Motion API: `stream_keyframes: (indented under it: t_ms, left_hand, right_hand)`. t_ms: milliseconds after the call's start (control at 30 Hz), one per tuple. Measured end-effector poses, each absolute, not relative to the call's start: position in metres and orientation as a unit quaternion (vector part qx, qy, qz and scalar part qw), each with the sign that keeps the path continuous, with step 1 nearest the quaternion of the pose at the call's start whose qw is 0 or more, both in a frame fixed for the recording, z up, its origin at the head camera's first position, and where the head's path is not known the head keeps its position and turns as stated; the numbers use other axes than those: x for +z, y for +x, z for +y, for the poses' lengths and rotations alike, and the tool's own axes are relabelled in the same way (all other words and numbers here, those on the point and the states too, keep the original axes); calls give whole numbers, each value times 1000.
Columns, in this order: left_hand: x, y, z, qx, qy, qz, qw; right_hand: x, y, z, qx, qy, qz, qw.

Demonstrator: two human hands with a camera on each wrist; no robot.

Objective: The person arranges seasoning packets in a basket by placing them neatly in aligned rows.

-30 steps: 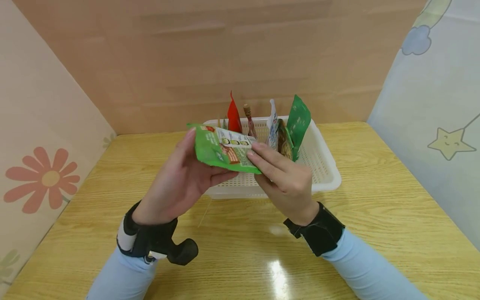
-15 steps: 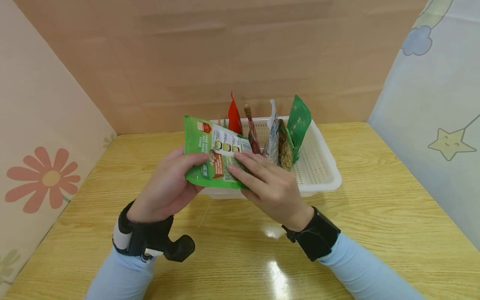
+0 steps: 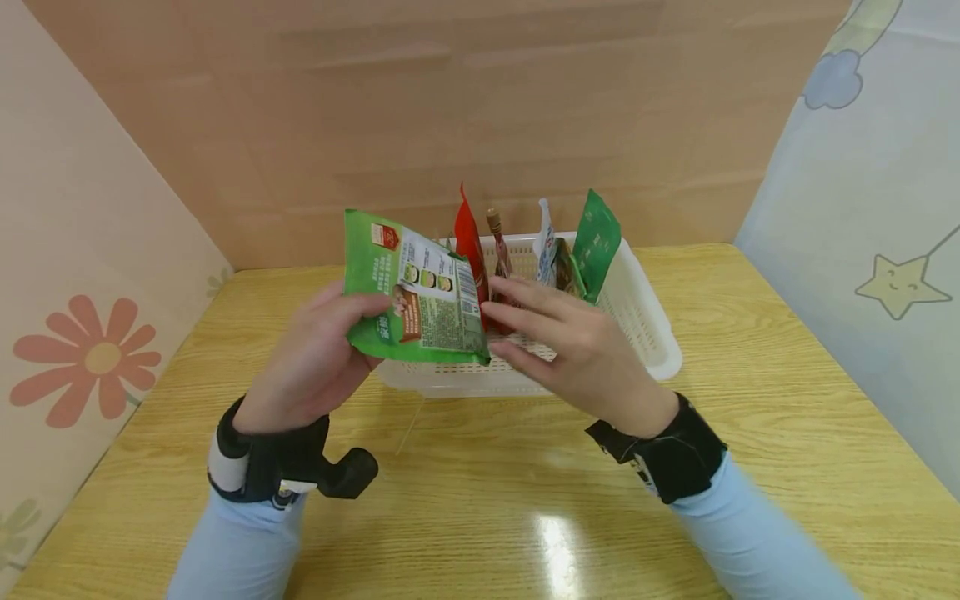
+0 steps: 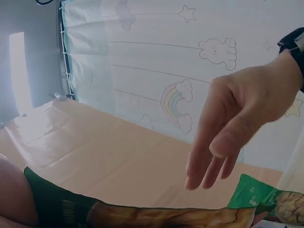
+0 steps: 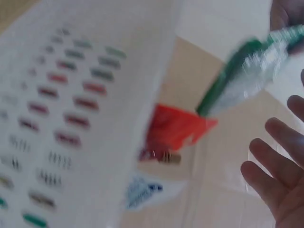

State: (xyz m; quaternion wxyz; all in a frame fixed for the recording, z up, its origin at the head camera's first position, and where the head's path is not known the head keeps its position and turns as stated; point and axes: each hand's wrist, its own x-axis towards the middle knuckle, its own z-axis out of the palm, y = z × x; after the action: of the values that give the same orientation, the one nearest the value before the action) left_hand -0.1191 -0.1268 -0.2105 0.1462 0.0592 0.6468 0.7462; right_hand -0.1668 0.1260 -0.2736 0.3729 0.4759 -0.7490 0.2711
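Observation:
A green food packet (image 3: 442, 325), its printed back with small pictures turned up, is held in my left hand (image 3: 311, 354). The thumb presses on the packet's printed face; the other fingers are hidden beneath it. My right hand (image 3: 585, 350) is beside the packet's right edge, its fingers extended and spread. In the left wrist view the right hand (image 4: 247, 99) hovers apart from the packet (image 4: 171, 217). The right wrist view, blurred, shows the right hand's (image 5: 280, 175) spread fingers holding nothing. Behind the hands stands a white plastic basket (image 3: 660, 350).
Upright in the basket are a red packet (image 3: 468, 233), a slim item with a brown cap (image 3: 493, 221), a white-and-blue packet (image 3: 545, 250), a brown-patterned packet (image 3: 567, 271) and a green packet (image 3: 597, 242). A wooden table (image 3: 480, 500) lies below, with decorated side walls.
The right hand has let go of the green packet and moved off to the right. The left hand has shifted left with the packet, now tilted to show more of its back.

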Motion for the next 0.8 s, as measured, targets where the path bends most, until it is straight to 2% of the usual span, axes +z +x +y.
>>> stream_keyframes:
  t_ms: [233, 333, 400, 567, 667, 800]
  left_hand:
    - [-209, -129, -142, 751, 41, 648, 117]
    - [-210, -134, -151, 756, 42, 645, 108]
    - [-211, -138, -158, 759, 44, 642, 100]
    - [-213, -146, -171, 765, 37, 638, 75]
    - [-214, -150, -176, 762, 29, 644, 62]
    - [-217, -158, -179, 754, 11, 654, 61]
  right_hand:
    - [-254, -184, 176, 308, 359, -806, 357]
    - [-248, -192, 201, 321, 282, -845, 321]
    - [-247, -197, 219, 332, 216, -876, 278]
    - [-255, -214, 259, 335, 75, -933, 109]
    - [-265, -225, 275, 324, 45, -945, 18]
    - [-280, -239, 285, 328, 42, -942, -58]
